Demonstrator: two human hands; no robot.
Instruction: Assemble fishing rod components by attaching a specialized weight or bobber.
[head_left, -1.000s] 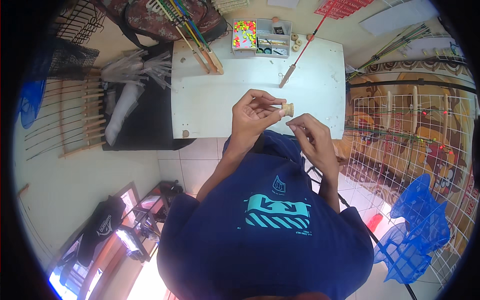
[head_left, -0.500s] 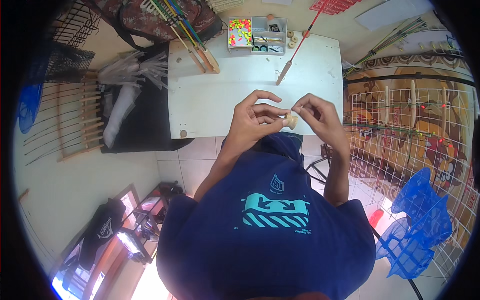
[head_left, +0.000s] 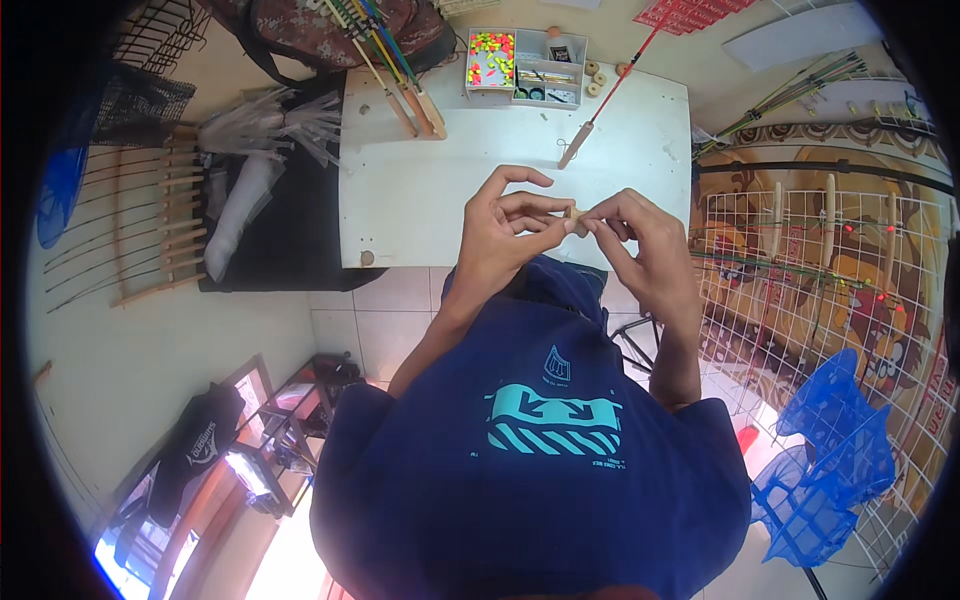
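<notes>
Pinching small tan spool [head_left: 573,222] above the counter [head_left: 480,150] in nearly closed fingers of left hand [head_left: 500,230], likely to steady it; meeting its right side with fingers of right hand [head_left: 648,243] pressed together, perhaps for fine control, cannot tell on what

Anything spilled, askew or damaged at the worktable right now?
Nothing stands out. The small bright pieces lie contained within the organizer box, and the spool-shaped piece in the left hand shows no visible damage, though it's partly hidden.
</notes>
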